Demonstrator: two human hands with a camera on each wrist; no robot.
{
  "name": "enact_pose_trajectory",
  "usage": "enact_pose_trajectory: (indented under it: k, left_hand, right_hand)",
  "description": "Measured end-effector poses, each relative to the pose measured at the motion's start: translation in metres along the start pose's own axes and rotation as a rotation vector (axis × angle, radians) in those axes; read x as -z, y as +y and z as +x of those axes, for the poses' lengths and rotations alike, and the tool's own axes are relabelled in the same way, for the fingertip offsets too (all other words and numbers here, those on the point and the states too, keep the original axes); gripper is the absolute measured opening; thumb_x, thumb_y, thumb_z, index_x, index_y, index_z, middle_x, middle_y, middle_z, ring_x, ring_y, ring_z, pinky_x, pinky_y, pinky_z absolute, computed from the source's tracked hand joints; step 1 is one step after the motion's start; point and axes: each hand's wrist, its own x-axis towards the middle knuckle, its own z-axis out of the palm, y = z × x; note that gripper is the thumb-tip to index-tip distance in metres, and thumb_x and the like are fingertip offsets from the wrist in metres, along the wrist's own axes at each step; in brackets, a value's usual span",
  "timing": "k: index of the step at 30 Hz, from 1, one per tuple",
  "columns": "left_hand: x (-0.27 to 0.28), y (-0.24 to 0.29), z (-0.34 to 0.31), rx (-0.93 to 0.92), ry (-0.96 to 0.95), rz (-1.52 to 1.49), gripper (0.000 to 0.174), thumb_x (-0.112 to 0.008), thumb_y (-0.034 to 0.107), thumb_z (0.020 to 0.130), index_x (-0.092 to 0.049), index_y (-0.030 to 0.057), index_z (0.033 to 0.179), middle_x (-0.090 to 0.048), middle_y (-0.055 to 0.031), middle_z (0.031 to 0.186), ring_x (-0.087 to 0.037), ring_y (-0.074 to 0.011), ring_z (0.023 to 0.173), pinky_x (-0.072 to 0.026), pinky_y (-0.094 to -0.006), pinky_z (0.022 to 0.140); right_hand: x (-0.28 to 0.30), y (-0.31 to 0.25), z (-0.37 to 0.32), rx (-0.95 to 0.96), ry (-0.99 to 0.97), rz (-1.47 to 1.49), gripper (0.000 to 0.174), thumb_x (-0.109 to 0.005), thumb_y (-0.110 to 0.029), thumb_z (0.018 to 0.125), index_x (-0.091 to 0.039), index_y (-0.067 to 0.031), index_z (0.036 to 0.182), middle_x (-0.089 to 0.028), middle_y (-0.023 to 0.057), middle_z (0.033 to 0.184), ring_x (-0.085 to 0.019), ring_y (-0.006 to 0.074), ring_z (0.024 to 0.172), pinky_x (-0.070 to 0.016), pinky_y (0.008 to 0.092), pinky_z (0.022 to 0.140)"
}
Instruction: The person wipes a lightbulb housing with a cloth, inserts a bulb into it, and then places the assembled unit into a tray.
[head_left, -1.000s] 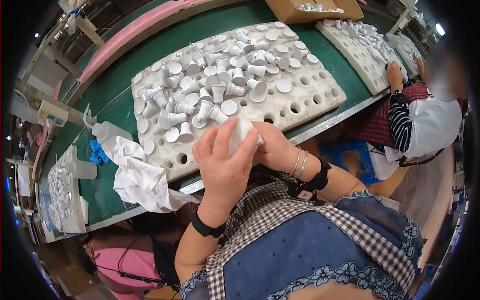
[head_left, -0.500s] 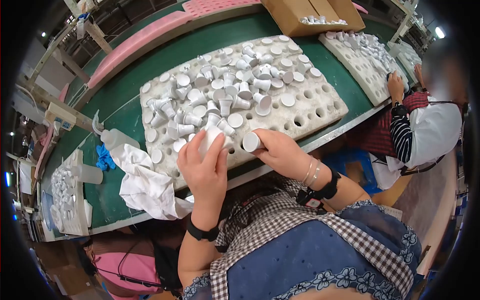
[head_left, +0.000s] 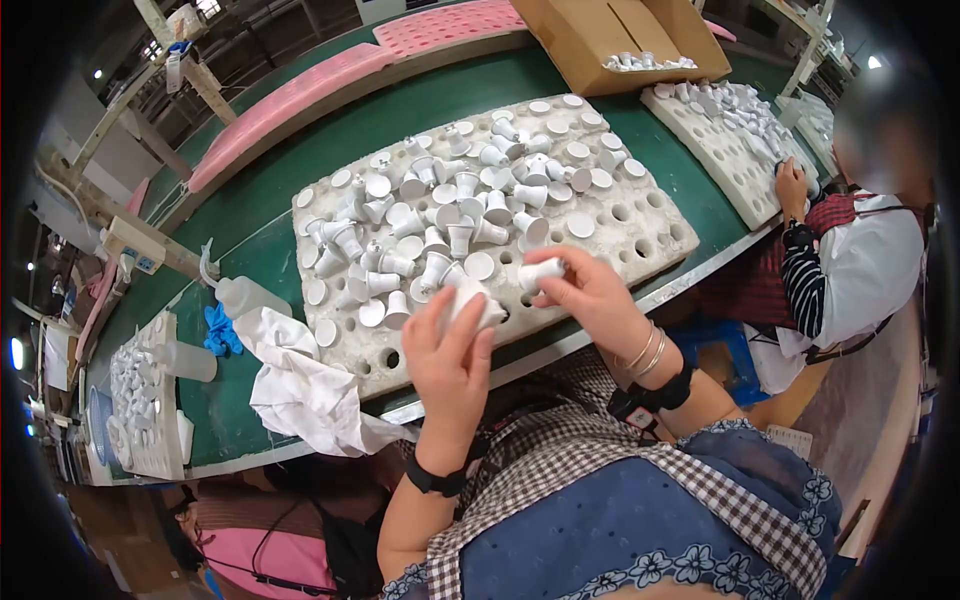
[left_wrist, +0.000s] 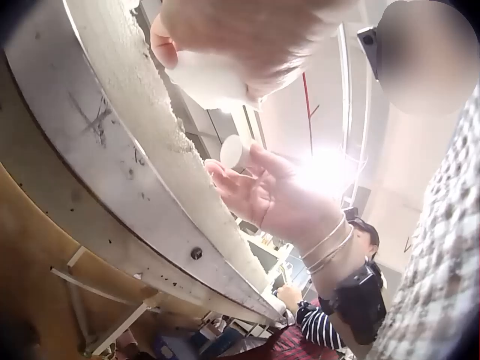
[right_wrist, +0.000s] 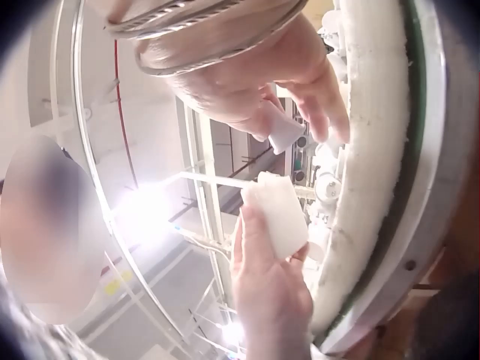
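My left hand (head_left: 450, 370) grips a white sponge-like block (right_wrist: 279, 221) with straight edges, seen best in the right wrist view. To its right, my right hand (head_left: 600, 300) pinches a small white flared cup-shaped piece (head_left: 540, 272) between thumb and fingers, lying sideways above the slab's front. A gap separates the block from this piece. Below and ahead lies a pale, thick slab (head_left: 665, 250) with round holes. Many similar white cup pieces (head_left: 460, 235) are heaped across it, some tipped over and others showing round flat faces.
A crumpled white cloth (head_left: 310, 385) hangs over the table edge at left, near a squeeze bottle (head_left: 250, 297) and a blue glove (head_left: 222, 330). At the back stands a cardboard box (head_left: 570, 45). Another person (head_left: 870, 250) works at a second slab (head_left: 700, 150) on the right.
My hands were together at the block, then parted. The cup piece in my right hand has turned from its round face toward me to sideways. The head view has shifted slightly.
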Motion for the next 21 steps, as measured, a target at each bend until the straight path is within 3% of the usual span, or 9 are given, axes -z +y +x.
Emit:
enact_pose_trajectory:
  k: [1,3,7,9,11,13,15,18,21]
  left_hand:
    - [0.004,0.000,0.000,0.001,-0.010,-0.005,0.033,-0.071,0.016,0.082,-0.070,0.0124,0.114,-0.058,-0.0129,0.123,-0.052,-0.0326,0.107,-0.0411,-0.0422,0.093]
    - [0.012,0.003,0.002,0.002,-0.007,-0.043,0.027,-0.064,0.013,0.088,-0.068,0.0038,0.114,-0.058,-0.0143,0.124,-0.052,-0.0303,0.114,-0.0402,-0.0394,0.097]
    - [0.010,-0.003,-0.002,0.048,0.054,-0.107,0.031,-0.069,0.016,0.084,-0.069,0.0082,0.114,-0.058,-0.0137,0.124,-0.052,-0.0313,0.107,-0.0413,-0.0409,0.093]
    - [0.009,-0.004,-0.002,0.051,0.053,-0.119,0.032,-0.070,0.016,0.084,-0.069,0.0073,0.114,-0.058,-0.0136,0.125,-0.052,-0.0312,0.108,-0.0413,-0.0408,0.093]
    - [0.009,0.001,0.001,0.008,0.024,-0.094,0.031,-0.070,0.017,0.084,-0.069,0.0082,0.114,-0.057,-0.0137,0.125,-0.052,-0.0315,0.109,-0.0413,-0.0412,0.093]
    - [0.008,0.005,0.003,-0.019,0.016,-0.056,0.031,-0.071,0.017,0.082,-0.070,0.0105,0.113,-0.057,-0.0132,0.125,-0.052,-0.0314,0.109,-0.0414,-0.0415,0.093]
    - [0.005,0.008,0.006,-0.045,0.014,-0.013,0.032,-0.072,0.018,0.081,-0.070,0.0128,0.112,-0.058,-0.0127,0.125,-0.052,-0.0314,0.109,-0.0414,-0.0417,0.092]
    - [0.001,0.014,0.010,-0.240,-0.086,0.125,0.034,-0.075,0.019,0.077,-0.072,0.0208,0.111,-0.058,-0.0093,0.124,-0.052,-0.0303,0.111,-0.0396,-0.0433,0.094]
    - [0.004,0.004,0.016,-0.270,-0.080,0.146,0.026,-0.070,0.019,0.083,-0.072,0.0156,0.109,-0.060,-0.0109,0.122,-0.054,-0.0329,0.108,-0.0419,-0.0438,0.094]
  right_hand:
    - [0.001,-0.002,0.001,-0.134,0.064,0.353,0.022,-0.061,-0.011,0.093,-0.064,-0.0002,0.111,-0.062,0.0078,0.109,-0.061,0.0107,0.082,-0.0515,0.0244,0.068]
    - [0.007,-0.002,0.003,-0.136,0.033,0.438,0.023,-0.061,-0.010,0.093,-0.063,-0.0002,0.114,-0.062,0.0072,0.109,-0.059,0.0079,0.082,-0.0495,0.0193,0.068]
    - [0.006,0.005,0.002,-0.064,0.035,0.155,0.033,-0.065,-0.007,0.087,-0.062,-0.0022,0.120,-0.065,0.0057,0.106,-0.060,0.0101,0.087,-0.0491,0.0224,0.075]
    - [0.002,0.006,-0.001,0.020,0.009,-0.189,0.039,-0.068,-0.007,0.083,-0.062,-0.0034,0.121,-0.066,0.0082,0.105,-0.060,0.0134,0.084,-0.0496,0.0265,0.077]
    - [-0.002,0.010,-0.003,0.119,-0.001,-0.212,0.043,-0.070,-0.008,0.081,-0.060,-0.0040,0.123,-0.065,0.0116,0.106,-0.061,0.0163,0.083,-0.0506,0.0289,0.077]
    - [-0.005,-0.004,-0.007,-0.039,-0.083,-0.258,0.044,-0.068,-0.004,0.083,-0.056,-0.0018,0.125,-0.064,0.0039,0.101,-0.056,0.0072,0.082,-0.0485,0.0232,0.072]
    - [-0.005,0.001,-0.007,-0.007,-0.118,-0.288,0.045,-0.070,-0.006,0.083,-0.055,0.0006,0.124,-0.062,0.0025,0.098,-0.056,0.0071,0.080,-0.0487,0.0229,0.070]
    - [-0.003,-0.001,-0.008,-0.122,-0.221,-0.227,0.040,-0.072,-0.008,0.082,-0.058,0.0021,0.118,-0.066,0.0111,0.103,-0.063,0.0124,0.081,-0.0522,0.0269,0.072]
    - [-0.001,-0.004,-0.013,-0.194,-0.324,-0.104,0.040,-0.070,-0.008,0.086,-0.056,0.0045,0.122,-0.066,0.0110,0.103,-0.064,0.0103,0.081,-0.0529,0.0251,0.072]
